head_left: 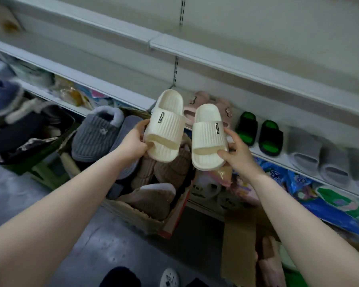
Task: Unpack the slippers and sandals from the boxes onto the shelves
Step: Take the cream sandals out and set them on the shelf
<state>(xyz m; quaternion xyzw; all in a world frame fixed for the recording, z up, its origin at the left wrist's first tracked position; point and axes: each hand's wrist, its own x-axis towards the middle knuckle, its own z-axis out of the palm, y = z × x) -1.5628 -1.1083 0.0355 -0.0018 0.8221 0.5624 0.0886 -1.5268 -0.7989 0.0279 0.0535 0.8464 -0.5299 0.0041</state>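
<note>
Head view: left hand grips one cream slide slipper at frame centre, fingers curled round its heel edge. Right hand holds the second cream slipper just beside it, fingers wrapped on its side. Both are above the cardboard box, before the shelf with the black-green sandals.

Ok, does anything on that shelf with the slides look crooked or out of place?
Nothing stands out. On the shelf the pink slides, black and green slides and grey slides sit paired in a row. The cream slides are still in the left hand and right hand, not shelved yet.
</note>
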